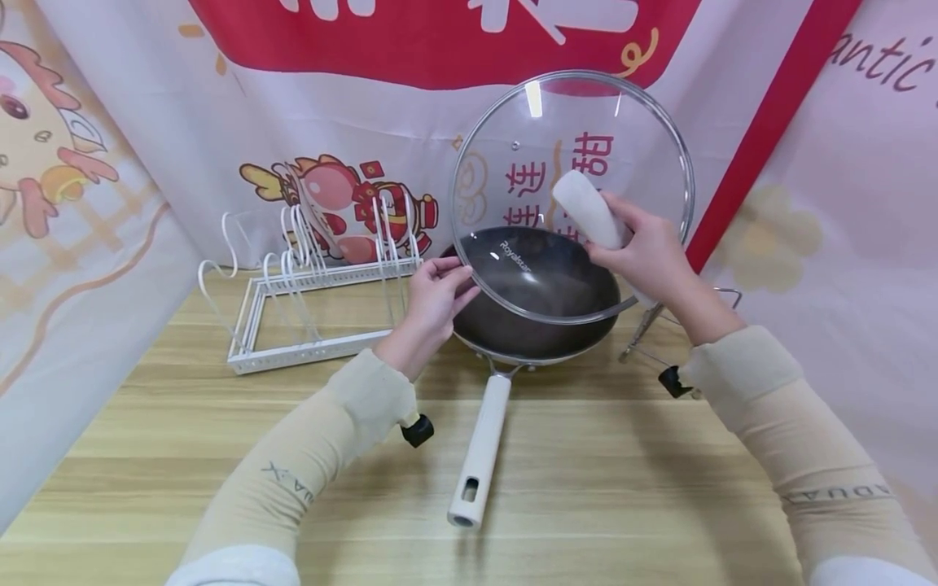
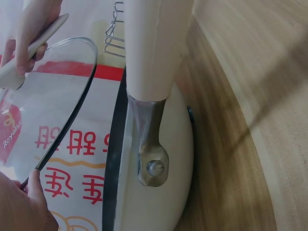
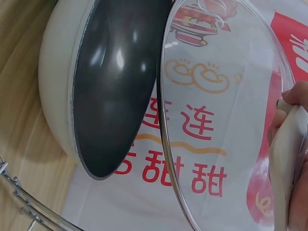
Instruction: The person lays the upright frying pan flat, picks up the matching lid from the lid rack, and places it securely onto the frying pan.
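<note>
A clear glass lid (image 1: pixel 506 179) with a metal rim is held up, tilted, above a dark-lined frying pan (image 1: pixel 476 325). My right hand (image 1: pixel 648 248) grips the lid's thick white handle (image 1: pixel 582 199). On the lid's left edge, my left hand (image 1: pixel 440 297) pinches the rim between thumb and fingers. The pan sits on the table, its cream handle (image 1: pixel 484 448) toward me. From the left wrist, that handle (image 2: pixel 151 48) fills the middle, with the lid rim apart from the pan. The right wrist view shows the pan's bare dark interior (image 3: pixel 113 82) and the lid beside it.
A white rack (image 1: pixel 308 354) with curved upright dividers stands left of the pan. To the pan's right is a metal wire rack (image 1: pixel 645 334), partly hidden. A printed curtain (image 1: pixel 352 122) hangs behind the wooden table (image 1: pixel 352 505).
</note>
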Tool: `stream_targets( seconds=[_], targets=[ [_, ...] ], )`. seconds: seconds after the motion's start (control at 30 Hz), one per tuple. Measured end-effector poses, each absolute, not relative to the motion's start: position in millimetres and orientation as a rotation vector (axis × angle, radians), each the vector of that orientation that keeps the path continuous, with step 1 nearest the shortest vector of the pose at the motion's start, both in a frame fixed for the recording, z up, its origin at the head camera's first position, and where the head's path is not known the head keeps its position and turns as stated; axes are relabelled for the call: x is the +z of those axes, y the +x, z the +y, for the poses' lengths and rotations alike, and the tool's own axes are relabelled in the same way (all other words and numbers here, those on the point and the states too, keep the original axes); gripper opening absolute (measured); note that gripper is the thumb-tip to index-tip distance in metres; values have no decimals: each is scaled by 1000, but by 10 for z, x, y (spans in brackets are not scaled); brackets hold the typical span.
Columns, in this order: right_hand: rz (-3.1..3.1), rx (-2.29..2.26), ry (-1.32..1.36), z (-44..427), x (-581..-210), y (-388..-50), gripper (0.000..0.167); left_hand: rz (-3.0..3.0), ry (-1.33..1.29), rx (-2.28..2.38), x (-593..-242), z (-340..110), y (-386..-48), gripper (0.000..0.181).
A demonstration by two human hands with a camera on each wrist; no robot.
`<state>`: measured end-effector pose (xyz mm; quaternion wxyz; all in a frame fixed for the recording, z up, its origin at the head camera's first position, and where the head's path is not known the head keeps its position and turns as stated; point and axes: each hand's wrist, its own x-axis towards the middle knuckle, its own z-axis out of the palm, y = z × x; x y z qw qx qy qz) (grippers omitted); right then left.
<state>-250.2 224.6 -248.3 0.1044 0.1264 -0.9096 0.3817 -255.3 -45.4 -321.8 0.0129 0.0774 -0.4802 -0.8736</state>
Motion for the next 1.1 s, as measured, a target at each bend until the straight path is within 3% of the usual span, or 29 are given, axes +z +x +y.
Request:
stream_targets(
  seconds=[1.1],
  targets=[
    [-2770, 1007, 338, 2118, -2510, -2593, 74, -1533, 286, -2745, -3325, -581, -2507, 19]
  ],
)
